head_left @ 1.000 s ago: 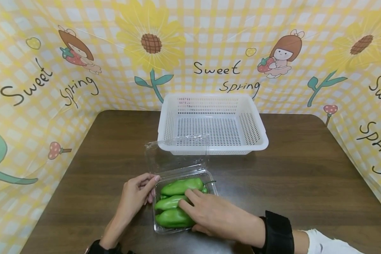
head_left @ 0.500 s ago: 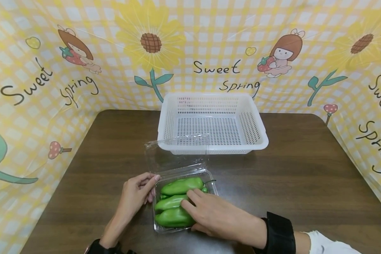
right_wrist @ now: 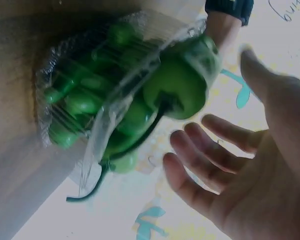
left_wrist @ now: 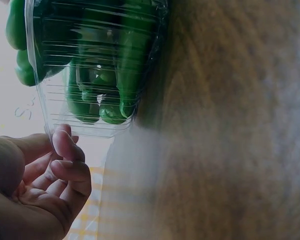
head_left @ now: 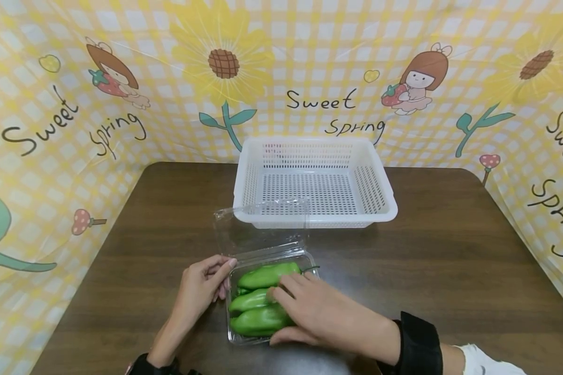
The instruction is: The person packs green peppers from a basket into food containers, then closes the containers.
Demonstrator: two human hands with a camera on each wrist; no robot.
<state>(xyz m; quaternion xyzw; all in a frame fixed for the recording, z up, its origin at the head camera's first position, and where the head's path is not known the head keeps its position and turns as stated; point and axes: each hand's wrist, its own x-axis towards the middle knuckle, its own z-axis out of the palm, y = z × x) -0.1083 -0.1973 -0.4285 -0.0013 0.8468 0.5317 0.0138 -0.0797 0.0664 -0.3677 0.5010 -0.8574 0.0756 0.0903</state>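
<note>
Green peppers (head_left: 259,321) lie side by side in a clear plastic clamshell box (head_left: 228,327), more packed beneath them. My left hand (head_left: 202,281) pinches the box's far left corner between thumb and fingers; the left wrist view shows the fingertips at the ribbed plastic wall (left_wrist: 77,131). Over the right end of the peppers hovers my right hand (head_left: 321,310), thumb spread away from the fingers. In the right wrist view its fingers (right_wrist: 182,142) are loosely bent beside a pepper (right_wrist: 175,82) with a long dark stem, a gap between, holding nothing.
The box's clear lid (head_left: 262,232) stands raised behind it, overlapping the front of a white slotted basket (head_left: 319,221) at the back of the brown wooden table (head_left: 441,260). A yellow checked cloth (head_left: 305,31) with printed flowers hangs around the table's back and sides.
My right hand has shifted slightly right, and its thumb has spread out from the peppers. The left hand, the box and the peppers stay in place.
</note>
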